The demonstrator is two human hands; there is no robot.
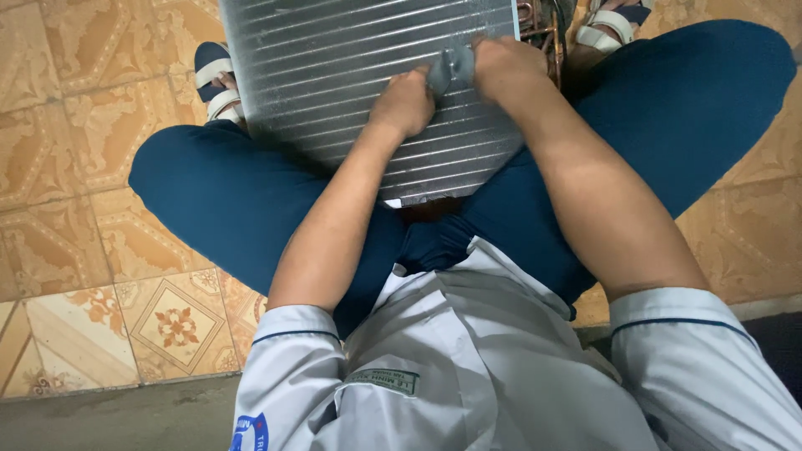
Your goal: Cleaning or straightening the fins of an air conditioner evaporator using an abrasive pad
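Smooth pale shirt (468,359), ribbed metal coil (334,75)

even soft light, faint shadows, slight blur, wide-angle edge distortion

The finned metal coil (368,83) runs off the top edge. A small grey piece (451,68) is mostly covered by the left hand (405,104) and right hand (505,67); its shape is unclear. Copper tubing (543,29) is partly hidden behind the coil.
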